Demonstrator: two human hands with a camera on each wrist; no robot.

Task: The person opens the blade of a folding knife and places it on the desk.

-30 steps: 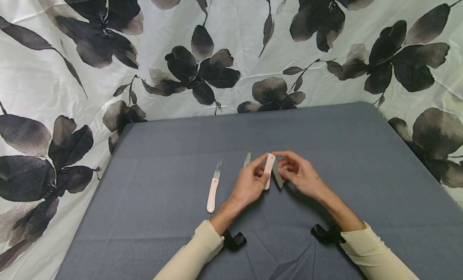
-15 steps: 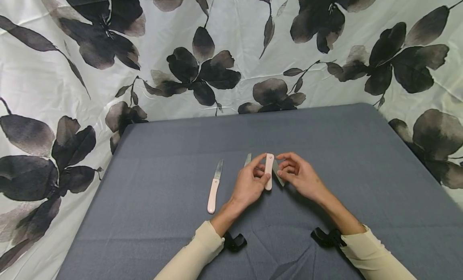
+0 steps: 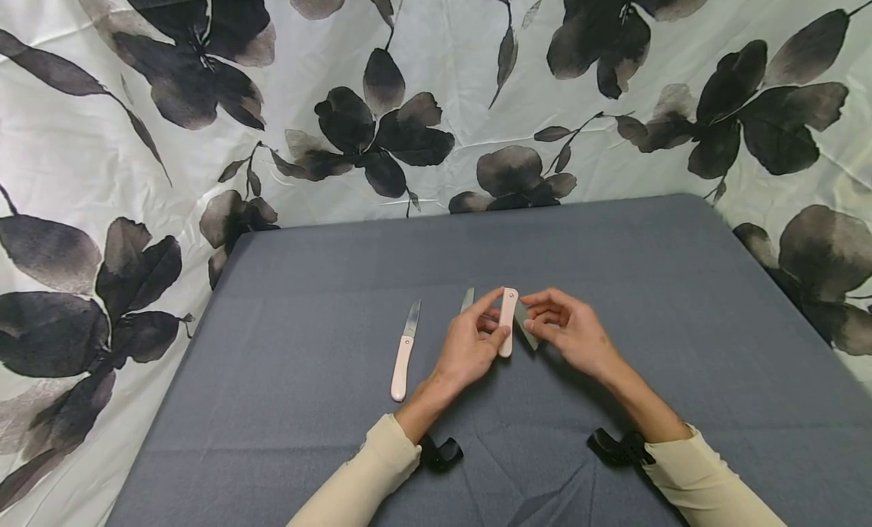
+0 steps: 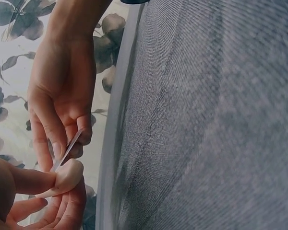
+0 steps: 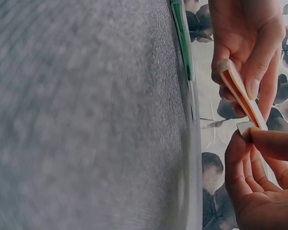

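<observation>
Over the middle of the table, my left hand (image 3: 470, 345) grips the pale pink handle of a folding knife (image 3: 507, 322) between thumb and fingers. The knife is partly folded, its grey blade angled out from the top end of the handle and pointing down to the right. My right hand (image 3: 565, 326) pinches the blade between thumb and fingers. In the right wrist view, the slot along the handle (image 5: 237, 88) shows orange inside. The blade (image 4: 67, 151) appears as a thin strip in the left wrist view.
A pink-handled knife (image 3: 403, 360) lies on the grey cloth-covered table (image 3: 306, 322), left of my hands, blade away. Another blade (image 3: 466, 300) shows behind my left hand. A green handle (image 5: 182, 43) lies on the cloth in the right wrist view. Floral fabric (image 3: 272, 133) hangs behind.
The blade has swung slightly further out from the handle, to the right. My right hand has shifted a little right with it, and the handle stands slightly more upright.
</observation>
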